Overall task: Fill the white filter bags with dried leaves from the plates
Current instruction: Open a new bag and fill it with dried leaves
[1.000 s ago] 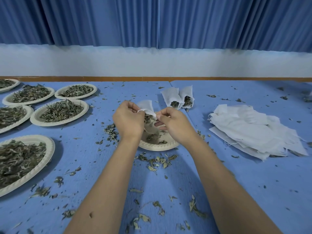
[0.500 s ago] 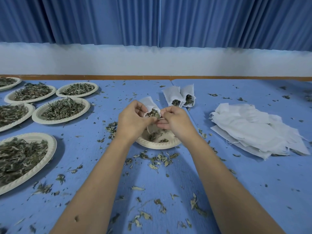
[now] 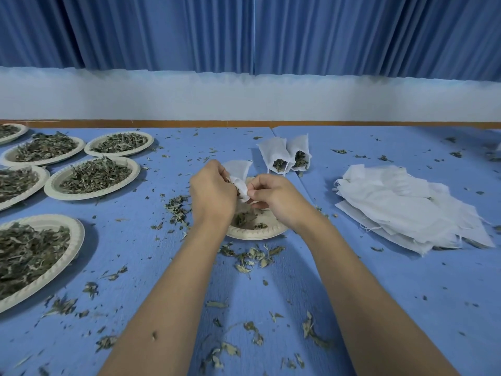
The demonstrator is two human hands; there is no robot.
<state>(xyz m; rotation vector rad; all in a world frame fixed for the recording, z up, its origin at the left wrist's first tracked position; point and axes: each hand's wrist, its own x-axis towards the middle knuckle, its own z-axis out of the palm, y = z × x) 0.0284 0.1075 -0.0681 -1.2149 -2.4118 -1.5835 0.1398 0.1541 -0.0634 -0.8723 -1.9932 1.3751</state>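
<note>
A white filter bag (image 3: 239, 173) is held between both hands over a small paper plate (image 3: 253, 234) that carries a few dried leaves. My left hand (image 3: 212, 192) grips the bag's left side, with leaves showing at its mouth. My right hand (image 3: 273, 198) pinches the bag's folded lower edge. Two filled filter bags (image 3: 284, 156) lie behind on the blue table, mouths toward me. A pile of empty white filter bags (image 3: 406, 207) lies at the right.
Several paper plates heaped with dried leaves (image 3: 92, 176) fill the left side, the nearest one (image 3: 35, 256) at the left edge. Loose leaf bits (image 3: 252, 257) are scattered over the blue table cover. A white wall and blue curtain stand behind.
Both hands rose a little with the bag. The bag's mouth, open with leaves showing, is now folded over between my fingers.
</note>
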